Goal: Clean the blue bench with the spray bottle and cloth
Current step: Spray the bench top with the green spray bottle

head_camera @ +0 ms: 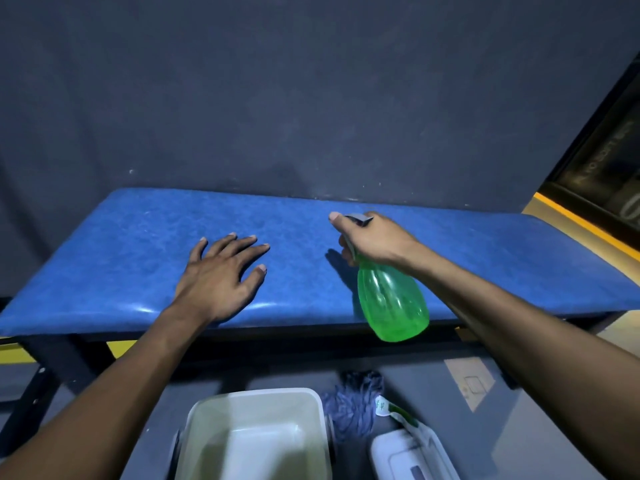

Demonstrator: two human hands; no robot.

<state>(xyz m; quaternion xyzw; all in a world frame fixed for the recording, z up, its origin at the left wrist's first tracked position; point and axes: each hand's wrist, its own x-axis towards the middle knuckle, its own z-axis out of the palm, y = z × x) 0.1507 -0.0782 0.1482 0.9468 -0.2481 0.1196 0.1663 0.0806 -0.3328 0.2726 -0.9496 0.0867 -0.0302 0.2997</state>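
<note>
Against a dark wall stands one blue padded worktop [485,258]. One left hand [221,271] rests flat on it, fingers spread. One right hand [372,239] grips one green spray bottle [393,306] by its neck above the near edge. On the floor: one blue cloth [353,407], one white tub [256,434].

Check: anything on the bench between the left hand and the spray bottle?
Nothing: in the head view only bare blue bench shows between the left hand and the spray bottle, apart from the bottle's shadow.
</note>
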